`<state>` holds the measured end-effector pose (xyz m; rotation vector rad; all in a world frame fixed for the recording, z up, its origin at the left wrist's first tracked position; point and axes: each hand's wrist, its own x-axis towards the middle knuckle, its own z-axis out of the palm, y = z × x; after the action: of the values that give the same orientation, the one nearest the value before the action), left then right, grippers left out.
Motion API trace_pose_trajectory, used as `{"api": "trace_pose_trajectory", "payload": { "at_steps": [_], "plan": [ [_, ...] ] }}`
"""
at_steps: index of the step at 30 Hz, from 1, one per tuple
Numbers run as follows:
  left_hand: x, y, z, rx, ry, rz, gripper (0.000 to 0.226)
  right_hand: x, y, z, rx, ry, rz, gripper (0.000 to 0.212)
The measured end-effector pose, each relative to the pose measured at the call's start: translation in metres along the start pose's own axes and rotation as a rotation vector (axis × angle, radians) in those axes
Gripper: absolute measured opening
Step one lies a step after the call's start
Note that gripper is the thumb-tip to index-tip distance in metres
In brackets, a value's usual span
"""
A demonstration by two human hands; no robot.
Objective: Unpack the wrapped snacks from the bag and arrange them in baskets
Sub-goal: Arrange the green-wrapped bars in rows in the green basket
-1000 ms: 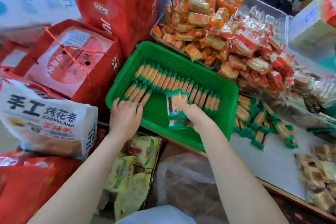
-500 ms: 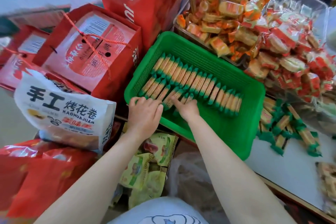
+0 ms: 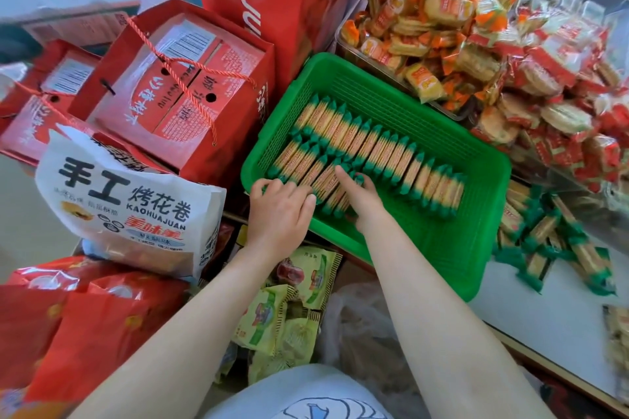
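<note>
Far left: white snack bag (image 3: 129,211) lies on red gift boxes (image 3: 177,92) — not in play.

Left hand (image 3: 280,214) sits at the near-left corner of the green basket (image 3: 476,248), fingers (image 3: 272,184) curled over the end packets of the short front row, bracing them on edge.

Right hand (image 3: 362,194) is just beside it, inside the basket; index finger straight, pressing down on a packet at the open end of that row, other fingers folded round the packets next to it. Whether it really clamps one or only pushes, can't tell.

Wrapped snacks (image 3: 381,150): the back row runs diagonally across the basket floor, all on edge with green ends aligned; the front row is only a few packets long.

Step in hand, as I read it: seating new packets into the front row. To do it well — keep the left hand as a stop, press packets upright and tight to their neighbours, match the back row's angle, no gaps.

Right of the basket: loose green packets (image 3: 558,241) scattered on the white surface (image 3: 544,316). Likely next stock.
</note>
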<state>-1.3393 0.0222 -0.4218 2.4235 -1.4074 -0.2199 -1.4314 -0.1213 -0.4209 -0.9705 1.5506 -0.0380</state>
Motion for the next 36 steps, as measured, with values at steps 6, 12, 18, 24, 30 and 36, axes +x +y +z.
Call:
{"api": "trace_pose_trajectory", "payload": {
  "at_steps": [6, 12, 18, 24, 30, 36],
  "plan": [
    [0.0, 0.0, 0.0, -0.013, 0.004, 0.001, 0.046, 0.002, -0.009, 0.006, -0.07, -0.005, 0.017, 0.083],
    [-0.001, -0.002, 0.001, -0.037, -0.006, 0.002, 0.051, 0.006, -0.011, 0.006, -0.074, 0.047, 0.066, 0.076],
    [-0.001, -0.002, 0.001, -0.046, 0.002, 0.013, 0.052, 0.004, 0.005, 0.001, -0.171, 0.128, -0.161, 0.075],
    [-0.001, -0.003, 0.003, -0.032, 0.006, 0.018, 0.049, 0.005, 0.011, -0.004, -0.187, 0.146, -0.118, 0.043],
    [-0.001, -0.004, 0.004, -0.02, -0.013, 0.021, 0.05, 0.004, 0.007, 0.0, -0.43, 0.171, -0.206, 0.044],
    [0.002, -0.003, -0.003, 0.002, -0.099, -0.004, 0.056, 0.001, 0.001, -0.007, -0.556, 0.095, -0.25, 0.041]
  ]
}}
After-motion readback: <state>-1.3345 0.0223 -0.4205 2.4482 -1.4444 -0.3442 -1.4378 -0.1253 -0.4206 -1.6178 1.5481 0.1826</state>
